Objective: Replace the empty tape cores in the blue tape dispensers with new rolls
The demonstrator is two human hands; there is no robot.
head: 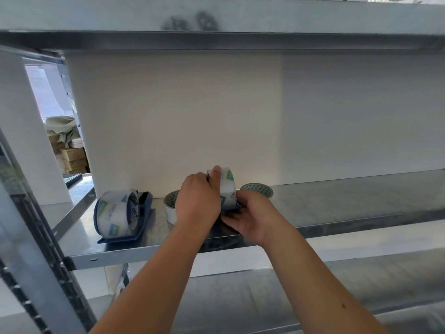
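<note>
Middle shelf [337,203], metal, approx. centre: your left hand [198,198] is clamped over the top of a clear tape roll [227,186], one finger up along its near face, the rest curled over the rim. Roll stands on edge in a blue dispenser [231,209], of which only the base edge shows btw. your two hands. Your right hand [248,218] is closed on that dispenser from the right and below, fingers curled under its base, thumb side against the roll's lower edge. Whether the roll is fully seated: cannot tell, your hands cover the hub. Left of this, apart from it, a second dispenser [142,213], also blue, rests on the shelf w/ a loaded roll [115,215] in it, printed label facing you. Just behind your left hand, a white ring [170,208] of tape stands on edge, partly hidden by the wrist. Just right of the held roll, near the white back panel [192,116], a patterned ring [257,189] lies flat; core or part roll, cannot tell. Cardboard boxes [72,157] are visible through the gap at far left.
</note>
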